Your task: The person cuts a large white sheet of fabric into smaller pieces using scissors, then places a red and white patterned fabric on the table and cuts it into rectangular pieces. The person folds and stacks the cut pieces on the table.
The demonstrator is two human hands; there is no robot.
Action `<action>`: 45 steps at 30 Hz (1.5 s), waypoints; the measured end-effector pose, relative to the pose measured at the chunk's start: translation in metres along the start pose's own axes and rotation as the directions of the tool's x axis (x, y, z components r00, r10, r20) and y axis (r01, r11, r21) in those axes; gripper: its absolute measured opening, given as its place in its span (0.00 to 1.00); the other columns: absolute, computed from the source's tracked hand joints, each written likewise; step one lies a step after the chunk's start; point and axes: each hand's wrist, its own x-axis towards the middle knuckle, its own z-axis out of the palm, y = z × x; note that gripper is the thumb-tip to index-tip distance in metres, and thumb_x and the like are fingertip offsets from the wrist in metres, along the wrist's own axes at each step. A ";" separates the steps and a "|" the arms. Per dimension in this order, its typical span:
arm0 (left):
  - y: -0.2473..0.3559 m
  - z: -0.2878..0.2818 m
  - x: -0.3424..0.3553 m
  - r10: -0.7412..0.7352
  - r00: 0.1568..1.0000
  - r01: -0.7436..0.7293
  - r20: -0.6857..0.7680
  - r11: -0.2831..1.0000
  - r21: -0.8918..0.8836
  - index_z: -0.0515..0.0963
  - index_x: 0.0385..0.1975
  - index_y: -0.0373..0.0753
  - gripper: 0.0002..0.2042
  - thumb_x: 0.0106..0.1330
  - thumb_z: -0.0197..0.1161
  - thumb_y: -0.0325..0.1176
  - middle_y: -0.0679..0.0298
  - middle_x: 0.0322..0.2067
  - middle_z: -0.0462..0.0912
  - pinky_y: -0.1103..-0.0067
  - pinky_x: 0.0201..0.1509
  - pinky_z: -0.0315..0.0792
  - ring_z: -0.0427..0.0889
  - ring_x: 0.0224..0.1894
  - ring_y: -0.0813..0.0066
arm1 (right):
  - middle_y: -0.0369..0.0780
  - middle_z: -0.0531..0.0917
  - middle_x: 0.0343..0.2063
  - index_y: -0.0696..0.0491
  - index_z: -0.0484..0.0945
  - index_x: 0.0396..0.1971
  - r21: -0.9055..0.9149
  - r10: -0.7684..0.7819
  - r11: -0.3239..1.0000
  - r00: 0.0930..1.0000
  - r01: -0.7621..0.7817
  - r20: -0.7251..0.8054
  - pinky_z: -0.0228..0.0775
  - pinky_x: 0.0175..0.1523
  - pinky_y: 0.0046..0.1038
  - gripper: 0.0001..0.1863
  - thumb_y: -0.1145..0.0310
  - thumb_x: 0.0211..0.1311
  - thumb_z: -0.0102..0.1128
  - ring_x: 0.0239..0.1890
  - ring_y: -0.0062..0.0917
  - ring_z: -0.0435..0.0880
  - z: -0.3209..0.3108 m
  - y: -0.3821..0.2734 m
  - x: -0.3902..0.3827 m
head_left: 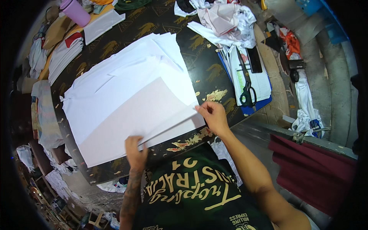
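Note:
A stack of white fabric pieces [111, 84] lies spread across the dark table in front of me, its far edges wrinkled and uneven. On top of it is a pale, slightly pinkish cloth panel [134, 111] with a curved outline. My right hand [212, 117] pinches the panel's near right corner between thumb and fingers. At the near edge, my left hand [136, 152] has its fingers closed on the same panel, slightly blurred. Between the hands the panel's edge is raised, and a thin shadow falls on the white layer below.
The dark patterned table [168, 23] has worn patches near its front edge. Black-handled scissors [247, 86] and a dark phone [254, 60] lie on papers at the right. Crumpled fabric [226, 23] is heaped beyond them. A folded stack [67, 55] and a pink tumbler [74, 12] stand far left.

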 end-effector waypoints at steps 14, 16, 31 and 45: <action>-0.025 -0.011 -0.049 0.029 0.998 -0.023 -0.060 0.995 0.092 0.83 0.38 0.39 0.08 0.62 0.66 0.20 0.59 0.40 0.81 0.62 0.53 0.70 0.79 0.48 0.54 | 0.42 0.82 0.27 0.56 0.83 0.31 -0.317 0.163 0.928 0.978 -0.196 -0.128 0.74 0.40 0.42 0.18 0.55 0.65 0.75 0.31 0.39 0.83 0.013 0.058 -0.048; -0.031 -0.019 -0.053 0.041 0.999 -0.038 -0.019 0.990 0.138 0.84 0.41 0.40 0.08 0.63 0.66 0.23 0.59 0.43 0.82 0.60 0.56 0.70 0.79 0.50 0.54 | 0.44 0.83 0.30 0.55 0.82 0.36 -0.307 0.062 0.943 0.973 -0.130 -0.221 0.75 0.42 0.42 0.17 0.57 0.64 0.76 0.35 0.42 0.84 0.019 0.056 -0.052; -0.178 -0.122 -0.165 -0.566 0.447 0.726 -0.693 0.682 -0.088 0.79 0.56 0.36 0.14 0.77 0.63 0.36 0.54 0.55 0.82 0.58 0.65 0.68 0.77 0.60 0.49 | 0.39 0.81 0.31 0.57 0.81 0.48 -0.518 -0.223 0.850 0.958 0.099 -0.182 0.71 0.36 0.31 0.13 0.68 0.70 0.71 0.32 0.24 0.79 0.014 0.042 -0.055; -0.231 -0.136 -0.155 -0.522 0.459 0.725 -0.719 0.688 -0.037 0.83 0.41 0.43 0.07 0.67 0.72 0.33 0.63 0.39 0.82 0.60 0.55 0.69 0.78 0.49 0.55 | 0.32 0.81 0.24 0.59 0.83 0.33 -0.252 -0.156 0.946 0.969 0.203 0.194 0.68 0.34 0.23 0.13 0.66 0.76 0.65 0.29 0.13 0.76 0.055 0.013 -0.028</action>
